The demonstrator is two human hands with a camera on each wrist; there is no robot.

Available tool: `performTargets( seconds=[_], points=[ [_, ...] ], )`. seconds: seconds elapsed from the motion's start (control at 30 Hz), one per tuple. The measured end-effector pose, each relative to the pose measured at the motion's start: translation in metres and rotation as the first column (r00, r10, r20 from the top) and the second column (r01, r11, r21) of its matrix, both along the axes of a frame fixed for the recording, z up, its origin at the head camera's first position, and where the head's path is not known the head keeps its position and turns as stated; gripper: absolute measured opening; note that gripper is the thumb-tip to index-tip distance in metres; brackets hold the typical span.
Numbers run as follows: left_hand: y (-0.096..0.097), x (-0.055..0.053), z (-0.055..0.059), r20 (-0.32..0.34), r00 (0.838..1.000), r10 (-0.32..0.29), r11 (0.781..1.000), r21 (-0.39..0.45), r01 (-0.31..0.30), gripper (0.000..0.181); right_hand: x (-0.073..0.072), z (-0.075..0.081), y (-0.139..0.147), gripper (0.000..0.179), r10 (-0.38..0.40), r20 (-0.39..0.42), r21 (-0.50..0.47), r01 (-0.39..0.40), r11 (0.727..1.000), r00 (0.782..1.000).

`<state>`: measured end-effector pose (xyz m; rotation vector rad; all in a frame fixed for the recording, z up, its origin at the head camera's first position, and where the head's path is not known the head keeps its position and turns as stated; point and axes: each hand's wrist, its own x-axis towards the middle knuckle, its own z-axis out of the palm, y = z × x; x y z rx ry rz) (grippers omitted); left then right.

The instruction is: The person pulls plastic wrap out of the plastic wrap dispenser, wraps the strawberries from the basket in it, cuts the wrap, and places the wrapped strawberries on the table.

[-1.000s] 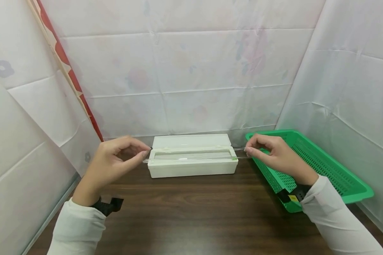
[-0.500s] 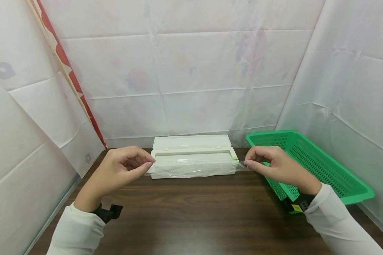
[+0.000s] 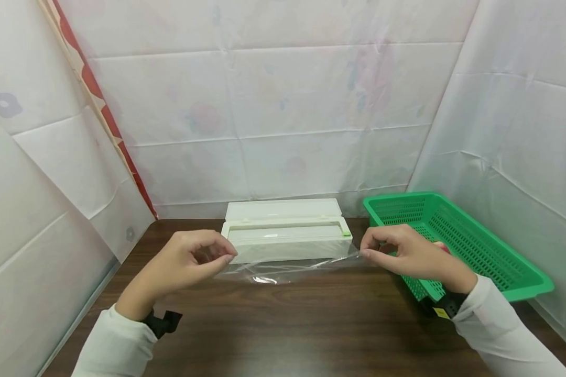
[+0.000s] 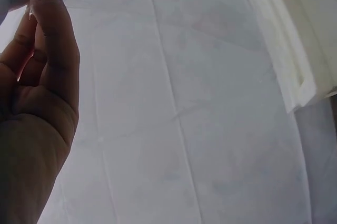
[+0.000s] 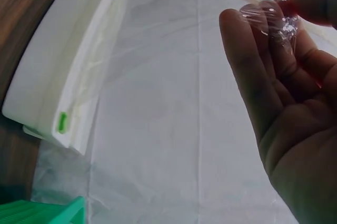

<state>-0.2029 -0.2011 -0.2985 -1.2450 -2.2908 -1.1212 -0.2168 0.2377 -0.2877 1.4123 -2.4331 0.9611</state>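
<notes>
We judge the work to be partway: the lid is tipped back, and a sheet of clear film is drawn out, slack, in front of the white box, over the worktop. The left hand and right hand each pinch an end, fingers closed on it with no gap to speak of. We see no cut; parting the film and shutting the lid seem left to do, the green tab being at the box's right end. We cannot tell whether the film is joined to a roll inside. The right hand partly hides the green basket and something reddish there.
</notes>
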Motion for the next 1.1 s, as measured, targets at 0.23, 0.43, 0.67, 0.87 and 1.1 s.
performTargets(
  seconds=[0.23, 0.43, 0.67, 0.87, 1.1],
  points=[
    [0.004, -0.001, -0.014, 0.066, 0.998, -0.018, 0.999, -0.035, 0.02, 0.022, 0.001, -0.01, -0.001, 0.019, 0.015, 0.056, 0.03, -0.017, 0.999, 0.998],
    [0.006, 0.001, -0.016, 0.127, 0.992, -0.01, 0.998, -0.058, 0.017, 0.016, 0.001, -0.013, -0.004, 0.018, 0.044, 0.059, 0.031, -0.046, 0.998, 0.997],
    [0.008, 0.001, -0.029, 0.194, 0.98, -0.054, 0.994, -0.088, 0.072, 0.013, 0.004, -0.028, -0.002, 0.013, 0.122, 0.156, 0.043, -0.13, 0.991, 0.98],
    [0.007, 0.003, -0.039, 0.329, 0.942, -0.072, 0.989, -0.098, 0.11, 0.005, 0.006, -0.033, -0.002, 0.009, 0.087, 0.19, 0.116, -0.11, 0.987, 0.978],
    [0.001, 0.003, -0.049, 0.384, 0.919, -0.087, 0.979, -0.136, 0.149, 0.003, 0.007, -0.039, -0.006, 0.012, 0.074, 0.211, 0.164, -0.11, 0.98, 0.975]
  ],
)
